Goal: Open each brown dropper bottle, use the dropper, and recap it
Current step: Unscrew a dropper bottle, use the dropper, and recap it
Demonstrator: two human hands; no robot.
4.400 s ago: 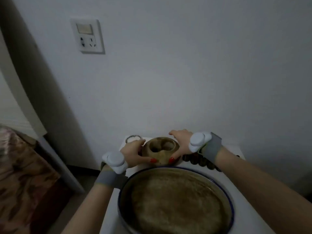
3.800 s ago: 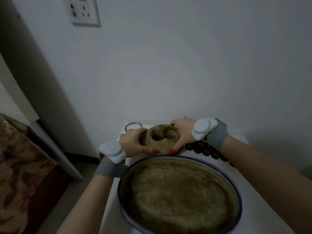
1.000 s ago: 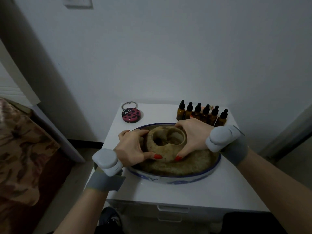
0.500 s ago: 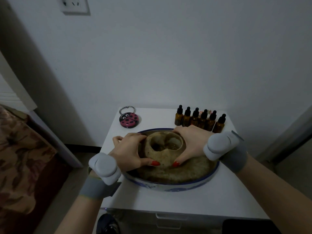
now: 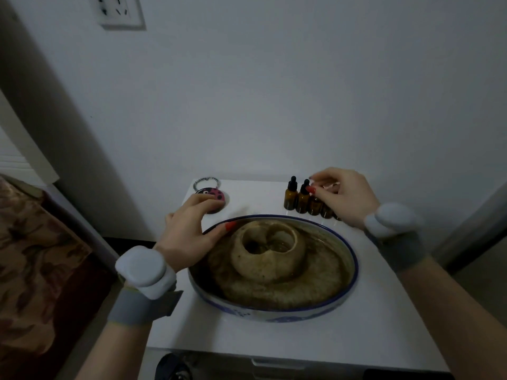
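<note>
amber glass dropper bottles (image 5: pixel 301 197) stand crowded at the worktop's (image 5: pixel 384 311) far right, where one cap is being pinched by the right hand's (image 5: pixel 343 196) fingers while the left hand (image 5: pixel 189 231) rests loosely open, so neighbouring bottles could be toppled.

We face a plain white wall (image 5: pixel 301 91) in dim light, with a socket plate (image 5: pixel 120 10) high at its left. Below it stands a white cabinet (image 5: pixel 384 325), a drawer handle (image 5: pixel 279 363) at its front. Patterned brown fabric (image 5: pixel 35 256) lies at left.
</note>
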